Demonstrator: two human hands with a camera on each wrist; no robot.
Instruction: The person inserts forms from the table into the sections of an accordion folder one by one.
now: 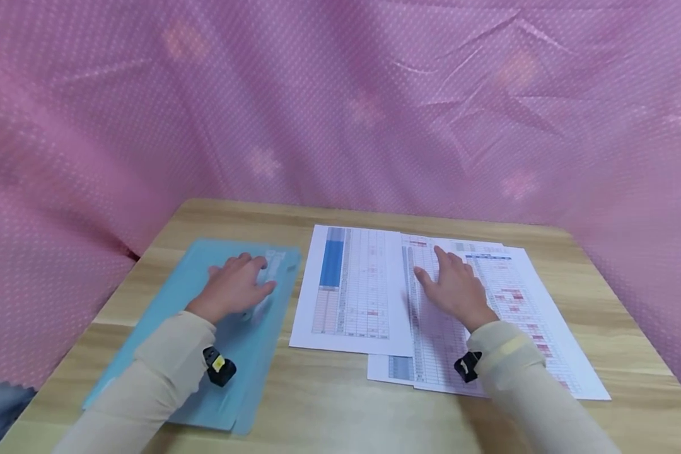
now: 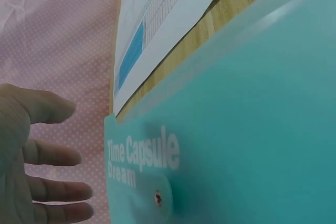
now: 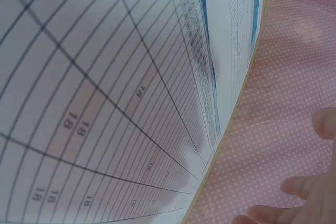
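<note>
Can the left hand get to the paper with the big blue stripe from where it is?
Probably yes. The left hand lies on the blue folder, and the blue-striped sheet is right beside it with nothing between.

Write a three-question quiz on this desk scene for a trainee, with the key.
1. True or false: the left hand rests on the blue folder.
2. Which hand lies on the printed sheets? A) left B) right C) neither
3. Fill in: the white words on the folder read "Time ____ Dream".

Key:
1. True; it lies flat, fingers spread.
2. B; the right hand rests flat on the overlapping sheets on the wooden table.
3. Capsule, legible in the left wrist view.
</note>
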